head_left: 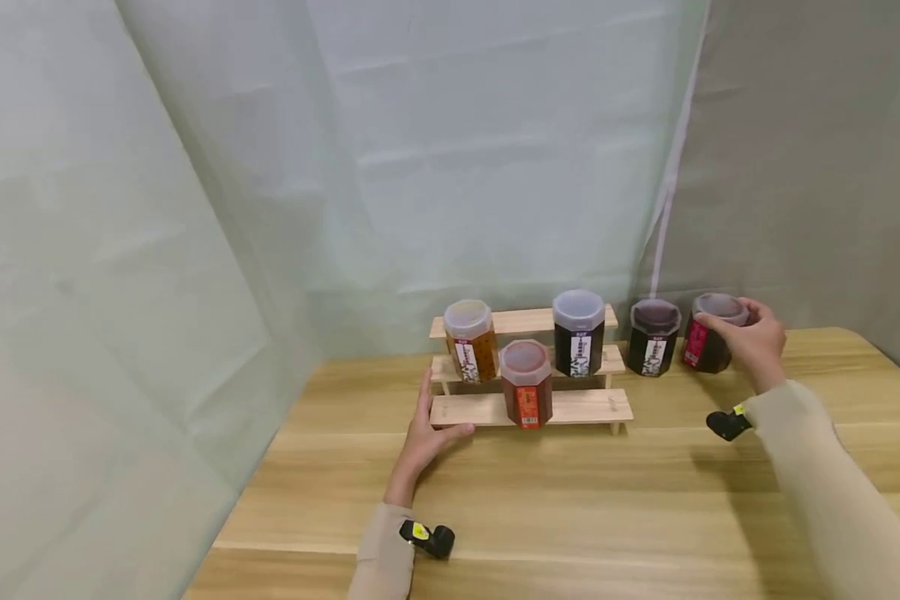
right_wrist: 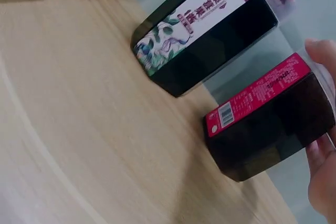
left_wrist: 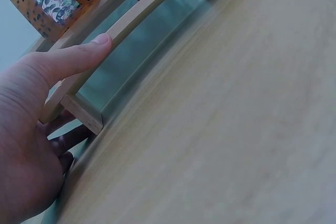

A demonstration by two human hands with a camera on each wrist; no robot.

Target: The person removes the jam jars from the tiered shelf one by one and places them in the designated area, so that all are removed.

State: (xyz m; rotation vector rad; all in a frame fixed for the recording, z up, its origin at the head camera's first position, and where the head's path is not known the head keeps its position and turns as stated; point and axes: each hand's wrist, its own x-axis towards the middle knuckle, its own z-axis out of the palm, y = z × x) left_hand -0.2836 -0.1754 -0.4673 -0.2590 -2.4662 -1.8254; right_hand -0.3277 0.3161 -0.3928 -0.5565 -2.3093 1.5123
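At the right, my right hand (head_left: pixel 753 337) grips a dark octagonal jar with a pink-red label (head_left: pixel 697 342) around its clear lid, thumb on one side and fingers on the other. In the right wrist view this jar (right_wrist: pixel 262 124) tilts near the tabletop. Beside it stands another dark jar with a white and purple label (head_left: pixel 654 340). My left hand (head_left: pixel 425 437) holds the left end of a three-step wooden rack (head_left: pixel 476 408). In the left wrist view, the thumb lies on the lowest step's front edge (left_wrist: pixel 139 19) and the fingers reach beneath, by the leg (left_wrist: pixel 81 113).
On the rack stand an orange-brown jar with dark specks (head_left: pixel 474 346), a red-brown jar (head_left: pixel 527 387) on the lowest step, and a dark jar with a pale lid (head_left: pixel 579 337). Pale cloth (head_left: pixel 495 167) hangs behind the wooden table (head_left: pixel 570 500).
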